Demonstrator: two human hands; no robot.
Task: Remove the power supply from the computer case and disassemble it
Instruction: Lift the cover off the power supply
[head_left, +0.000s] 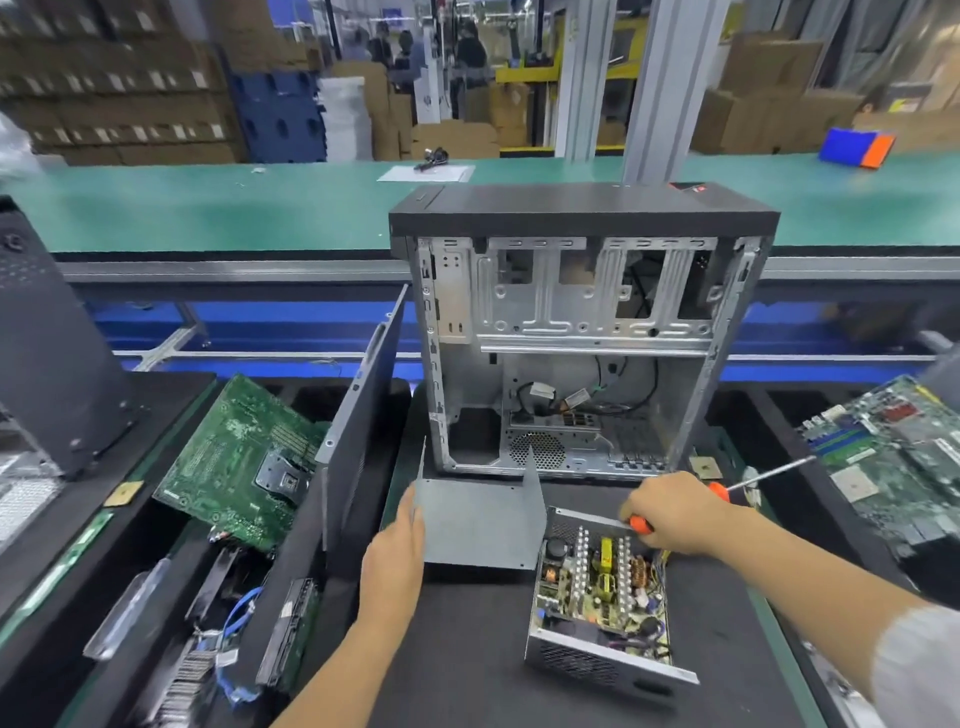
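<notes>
The power supply (602, 613) lies open on the black mat, its circuit board and heat sinks showing. Its grey metal cover (478, 525) lies upturned to its left. My left hand (395, 556) holds the cover's left edge. My right hand (675, 514) grips an orange-handled screwdriver (763, 475) over the supply's far edge, the shaft pointing up and right. Behind both stands the computer case (582, 332), open-sided, with loose cables inside.
A green motherboard (244, 462) leans in a bin at left, above cables and parts. A black side panel (363, 410) stands beside the case. Another motherboard (893, 452) lies at right. A green conveyor (208, 208) runs behind; a black case (52, 338) sits far left.
</notes>
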